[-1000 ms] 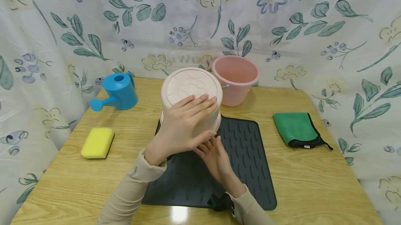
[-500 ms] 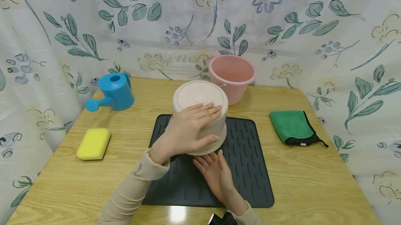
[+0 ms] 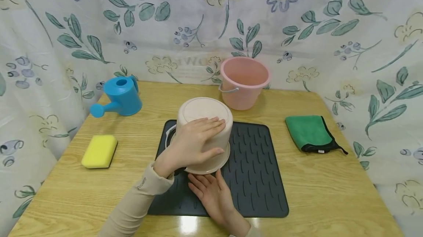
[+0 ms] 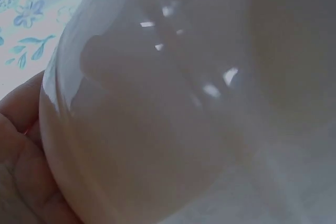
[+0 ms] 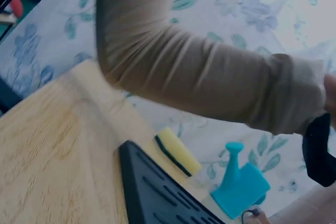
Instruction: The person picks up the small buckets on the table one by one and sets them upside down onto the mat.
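Observation:
A beige bucket [image 3: 203, 108] is held upside down and tilted over a ridged black mat [image 3: 257, 178] in the head view. Its base faces up and its rim points down toward me; a pale wire handle [image 3: 167, 134] shows at its left. My left hand [image 3: 191, 139] lies across the base and side, fingers straight and thumb spread. Below the rim my right hand [image 3: 213, 196] is palm up, fingers extended, fingertips right at the rim. The bucket's glossy wall [image 4: 147, 129] fills most of the left wrist view, with part of a hand [image 4: 23, 156] along its edge.
Behind stands a pink bucket [image 3: 244, 95] with a wire handle. A blue watering can [image 3: 122, 95] and a yellow sponge [image 3: 100, 151] are on the left, a folded green cloth [image 3: 310, 133] on the right. A floral curtain [image 3: 198, 17] borders the wooden table [image 3: 324, 193].
The beige bucket has come down and toward me over the mat, both hands moving with it. Its wire handle now shows at the left.

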Tool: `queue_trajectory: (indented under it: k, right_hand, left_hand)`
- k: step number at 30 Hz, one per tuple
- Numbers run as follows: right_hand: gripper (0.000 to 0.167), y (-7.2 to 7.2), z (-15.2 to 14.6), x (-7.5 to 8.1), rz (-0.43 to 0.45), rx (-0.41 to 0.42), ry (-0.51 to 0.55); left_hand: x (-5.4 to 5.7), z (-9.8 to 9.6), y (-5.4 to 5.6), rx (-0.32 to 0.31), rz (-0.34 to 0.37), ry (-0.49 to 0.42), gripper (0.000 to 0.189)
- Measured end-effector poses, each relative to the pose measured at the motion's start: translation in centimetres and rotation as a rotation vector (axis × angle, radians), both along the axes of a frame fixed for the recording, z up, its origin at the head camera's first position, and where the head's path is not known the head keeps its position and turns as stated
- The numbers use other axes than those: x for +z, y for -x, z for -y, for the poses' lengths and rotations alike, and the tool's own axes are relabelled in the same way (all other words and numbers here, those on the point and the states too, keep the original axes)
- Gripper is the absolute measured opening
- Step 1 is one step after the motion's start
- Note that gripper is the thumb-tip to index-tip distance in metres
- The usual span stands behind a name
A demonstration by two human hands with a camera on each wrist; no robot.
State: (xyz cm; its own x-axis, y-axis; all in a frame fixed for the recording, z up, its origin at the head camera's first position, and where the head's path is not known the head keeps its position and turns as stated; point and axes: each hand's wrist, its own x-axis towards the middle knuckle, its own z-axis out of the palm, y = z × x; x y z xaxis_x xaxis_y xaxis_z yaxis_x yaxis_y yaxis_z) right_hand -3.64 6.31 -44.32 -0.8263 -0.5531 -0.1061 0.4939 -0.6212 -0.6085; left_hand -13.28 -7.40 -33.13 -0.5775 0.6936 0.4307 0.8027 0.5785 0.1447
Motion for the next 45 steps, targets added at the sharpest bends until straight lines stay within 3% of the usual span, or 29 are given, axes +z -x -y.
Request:
queue_trajectory:
  k: [5, 13, 22, 29, 38, 42, 45]
  right_hand:
    - [0.075, -0.3, 1.2, -0.1, 0.024, 0.019, 0.042]
    - [0.078, -0.6, 3.0, -0.1, 0.021, 0.072, 0.008]
    - [0.076, -0.8, 4.9, -0.5, 0.049, 0.100, 0.022]
    - [0.074, -0.8, 5.7, 0.6, -0.012, 0.233, 0.086]
    - [0.074, -0.8, 2.5, 1.2, -0.077, 0.242, 0.149]
    - [0.075, -0.8, 0.8, 0.8, -0.074, 0.195, 0.087]
    - [0.074, -0.3, -0.1, 0.6, -0.088, 0.157, 0.035]
  left_hand:
    - [-0.2, 1.0, 0.0, 0.000, 0.022, -0.032, 0.063]
    - [-0.1, 3.5, -0.4, 0.069, 0.107, -0.095, 0.064]
    - [-0.1, 5.1, -0.2, 0.003, 0.139, -0.146, 0.055]
    - [-0.6, 6.1, -0.3, -0.030, 0.306, -0.190, 0.042]
    - [-0.8, 5.0, -0.7, 0.033, 0.207, -0.135, 0.047]
    - [-0.5, 3.9, -1.3, 0.081, 0.197, -0.118, 0.049]
    - [-0.4, 2.7, -1.8, 0.087, 0.184, -0.165, 0.048]
